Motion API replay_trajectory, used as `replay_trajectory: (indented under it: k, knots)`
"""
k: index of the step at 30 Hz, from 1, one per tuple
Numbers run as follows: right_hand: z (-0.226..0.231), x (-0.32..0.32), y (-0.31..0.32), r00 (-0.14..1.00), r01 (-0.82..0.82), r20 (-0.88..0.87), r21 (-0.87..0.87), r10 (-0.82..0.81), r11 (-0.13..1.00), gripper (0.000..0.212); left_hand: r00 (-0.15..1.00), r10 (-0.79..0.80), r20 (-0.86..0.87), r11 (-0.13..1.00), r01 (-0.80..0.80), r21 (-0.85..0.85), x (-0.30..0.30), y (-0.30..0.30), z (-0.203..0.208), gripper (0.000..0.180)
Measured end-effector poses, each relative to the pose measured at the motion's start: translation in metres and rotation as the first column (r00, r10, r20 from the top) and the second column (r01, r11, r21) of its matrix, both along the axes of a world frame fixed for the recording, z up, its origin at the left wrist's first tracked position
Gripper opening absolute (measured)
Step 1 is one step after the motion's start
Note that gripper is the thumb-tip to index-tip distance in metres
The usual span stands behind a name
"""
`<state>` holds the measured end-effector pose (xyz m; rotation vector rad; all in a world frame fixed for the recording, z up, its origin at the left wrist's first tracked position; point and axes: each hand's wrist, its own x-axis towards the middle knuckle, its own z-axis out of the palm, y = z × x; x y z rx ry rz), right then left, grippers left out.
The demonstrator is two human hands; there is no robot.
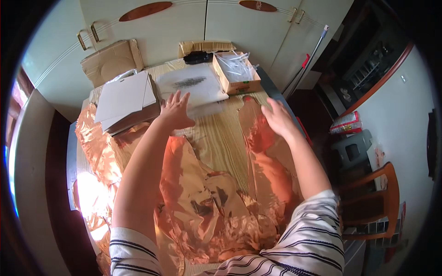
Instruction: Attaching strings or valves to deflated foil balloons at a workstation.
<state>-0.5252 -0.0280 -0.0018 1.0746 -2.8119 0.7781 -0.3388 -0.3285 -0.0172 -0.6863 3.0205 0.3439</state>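
Head camera view: two bare hands reach over a table strewn with copper-coloured foil

Two forearms in striped sleeves [301, 230] extend from the lower edge across a wood-grain tabletop [221, 149]. The left hand [176, 111] is blurred, its fingers and thumb spread wide, with nothing seen in its grasp. It is above the table, just beside the right edge of a stack of pale boards [126, 99]; whether it touches them, I cannot tell.

The right hand [280, 118] is farther right, its fingers extended and loosely together, close to the far end of a long strip of copper-coloured foil [271, 172]. Whether it pinches that edge or only hovers beside it, I cannot tell.

More crumpled foil [202, 184] (shiny, with reddish reflections) covers the near middle of the table between the forearms, and another wrinkled length [94, 149] lies along the left side, partly washed out by glare.

Beyond the hands, a white sheet with a dark smudge [184, 94] lies flat between the boards and an open cardboard box [244, 87] of thin white strips [235, 66]. Cream cabinets [191, 27] form the background; a wooden chair [392, 198] stands at right.
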Motion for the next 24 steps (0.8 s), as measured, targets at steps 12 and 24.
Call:
replay_trajectory:
  k: [12, 24]
  knots:
    - [-0.012, 0.182, 0.206, 0.963, 0.166, -0.23, 0.095, -0.14, 0.982, 0.054, 0.868, -0.455, -0.198, 0.89, 0.45, -0.07, 0.072, 0.207, -0.007, 0.055]
    - [-0.022, 0.254, 0.271, 0.985, 0.009, -0.171, 0.113, 0.011, 0.994, 0.078, 0.889, -0.337, -0.31, 0.94, 0.337, -0.057, 0.065, 0.257, -0.03, 0.056]
